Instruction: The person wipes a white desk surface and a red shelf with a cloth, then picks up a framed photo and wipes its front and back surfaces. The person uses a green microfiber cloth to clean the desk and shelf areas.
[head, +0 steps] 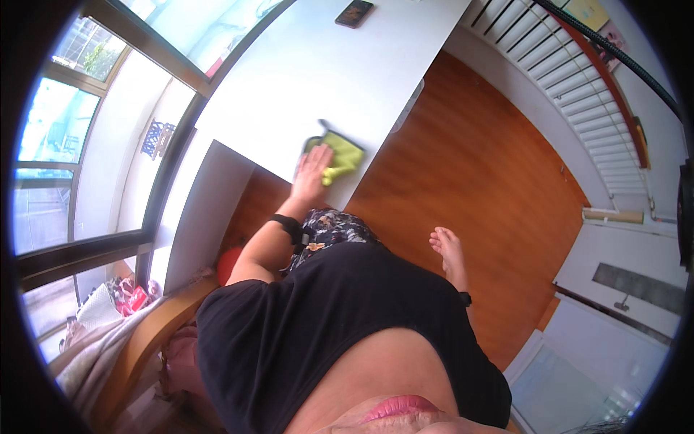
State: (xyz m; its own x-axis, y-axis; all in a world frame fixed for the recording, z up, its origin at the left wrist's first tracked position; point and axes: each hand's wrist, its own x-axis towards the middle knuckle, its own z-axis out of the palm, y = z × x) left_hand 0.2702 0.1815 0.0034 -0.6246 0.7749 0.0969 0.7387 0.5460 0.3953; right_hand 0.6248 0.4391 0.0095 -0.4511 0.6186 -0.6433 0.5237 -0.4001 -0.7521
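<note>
My left hand lies on a yellow-green cloth with a dark border, pressing it against the near end of a white tabletop. The cloth is partly bunched and slightly blurred. Part of it is hidden under my fingers. My right hand hangs at my side above the wooden floor, with nothing in it and its fingers slightly apart.
A dark phone lies at the table's far end. Windows with brown frames run along the left. On the right, a white radiator lines the wall. A curved wooden armrest is beside me at lower left.
</note>
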